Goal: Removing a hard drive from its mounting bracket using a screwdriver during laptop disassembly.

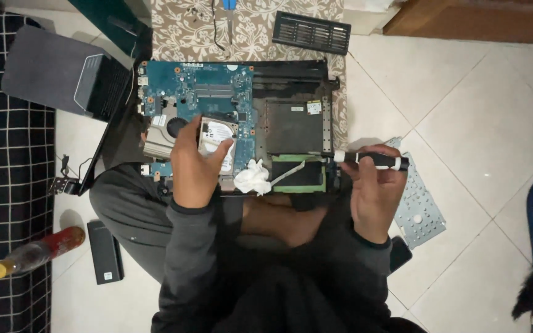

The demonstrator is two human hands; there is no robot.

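An opened laptop base [291,126] lies on my lap and the floor, its blue circuit board [195,92] exposed. My left hand [195,166] rests on the silver hard drive [216,139] at the board's near edge, fingers spread over it. A crumpled white tissue [253,177] lies just to the right of that hand. My right hand [374,191] grips a black tool with a white tip [371,160], held level beside the base's right edge, tip pointing left.
A second open laptop [87,80] sits at the left on a black checked mat [7,185]. A bottle [35,251] and a black battery pack [105,251] lie at lower left. A black vent grille [311,32] and a grey metal plate [421,203] lie nearby.
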